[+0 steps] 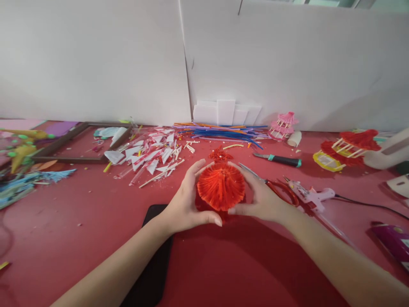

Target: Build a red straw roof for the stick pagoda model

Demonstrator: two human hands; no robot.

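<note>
Between my hands is a red, fuzzy, ribbed cone, like a small roof made of pipe cleaners. My left hand curves round its left side, with the thumb along the lower front. On the right side my right hand cups it, thumb at the lower front edge. Most fingertips are hidden behind the cone. Just beyond it lies a small heap of red fuzzy scraps. Red-handled scissors lie close by my right hand, their blades partly behind it.
White and clear scraps lie left, near a brown frame. Coloured pipe cleaners lie at the back. On the right are a utility knife, a glue gun and red and pink pagoda models. A black phone-like slab lies under my left forearm.
</note>
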